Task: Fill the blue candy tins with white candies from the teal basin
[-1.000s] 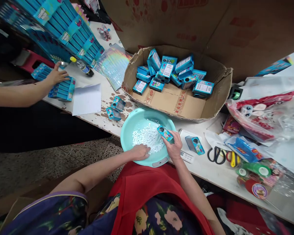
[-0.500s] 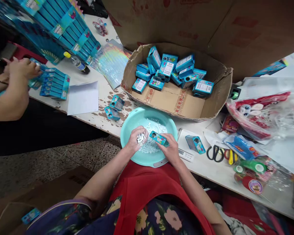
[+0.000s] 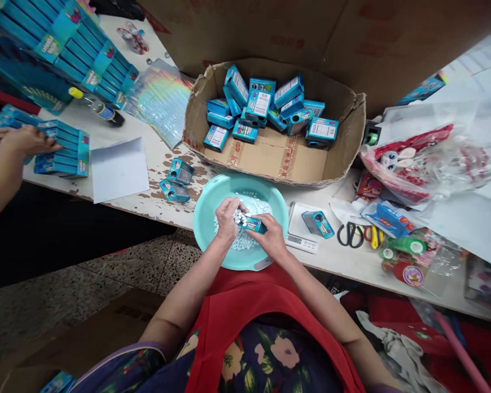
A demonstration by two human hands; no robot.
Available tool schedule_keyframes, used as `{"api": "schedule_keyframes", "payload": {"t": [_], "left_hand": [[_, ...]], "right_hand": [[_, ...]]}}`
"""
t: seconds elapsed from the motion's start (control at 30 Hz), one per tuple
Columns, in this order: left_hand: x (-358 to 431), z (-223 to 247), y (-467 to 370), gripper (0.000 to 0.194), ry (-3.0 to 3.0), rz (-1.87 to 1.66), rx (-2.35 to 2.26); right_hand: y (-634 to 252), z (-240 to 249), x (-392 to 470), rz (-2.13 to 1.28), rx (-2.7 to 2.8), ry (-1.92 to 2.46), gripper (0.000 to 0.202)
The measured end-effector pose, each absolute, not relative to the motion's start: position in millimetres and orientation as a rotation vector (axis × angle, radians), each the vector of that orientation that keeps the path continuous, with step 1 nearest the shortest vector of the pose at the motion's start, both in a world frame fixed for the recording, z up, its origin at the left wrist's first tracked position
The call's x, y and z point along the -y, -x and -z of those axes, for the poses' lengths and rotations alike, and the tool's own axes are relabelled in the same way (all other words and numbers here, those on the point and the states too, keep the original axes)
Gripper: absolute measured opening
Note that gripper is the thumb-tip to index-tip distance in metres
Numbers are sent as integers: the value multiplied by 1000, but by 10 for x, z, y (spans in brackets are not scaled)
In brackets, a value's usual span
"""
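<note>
My left hand (image 3: 228, 219) is cupped round a handful of small white candies (image 3: 239, 216), tipped against the end of a small blue candy box (image 3: 254, 224). My right hand (image 3: 272, 236) grips that box by its far end, over a turquoise basin (image 3: 202, 218). More white candies (image 3: 245, 240) lie loose in the bottom of the basin. The candies partly hide the box's opening. To the right, another blue box (image 3: 318, 224) rests on a white kitchen scale (image 3: 301, 243).
A torn cardboard box (image 3: 270, 173) behind the basin holds several blue boxes. Two blue boxes (image 3: 175, 190) lie left of the basin. Scissors (image 3: 351, 234) and a tape roll (image 3: 413, 245) are at right. A co-worker's hands (image 3: 20, 141) touch stacked boxes (image 3: 67, 147) near a bottle (image 3: 100, 109).
My left hand and the box in my right hand have come together, with candies now at the box's end. The view has shifted. The co-worker's hands have moved onto the stacked boxes.
</note>
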State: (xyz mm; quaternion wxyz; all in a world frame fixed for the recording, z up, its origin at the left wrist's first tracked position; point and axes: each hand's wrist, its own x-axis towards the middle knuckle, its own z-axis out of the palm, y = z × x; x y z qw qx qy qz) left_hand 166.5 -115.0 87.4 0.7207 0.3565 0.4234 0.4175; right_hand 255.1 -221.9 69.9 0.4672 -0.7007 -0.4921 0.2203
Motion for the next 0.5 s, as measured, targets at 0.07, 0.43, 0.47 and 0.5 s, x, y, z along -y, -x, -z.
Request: {"api": "schedule_keyframes", "payload": {"t": [0.07,0.43,0.47,0.5], "left_hand": [[1153,-891,-1692,29,-809,-932,-960],[1195,-972,-1751,27,-870,-942,-922],[1190,-981,-1755,27,-865,-936,-922],[1186,-994,-1757,27,-856,-924,-916]], "right_hand": [[-2523,-695,2223,-535,1187,1734,31],[-2509,-791,2263,-551,1173,1813,32],[-2506,-796,2261,-553,1171,1812,32],[-2502,-801,2259,-553,1167,1813,32]]}}
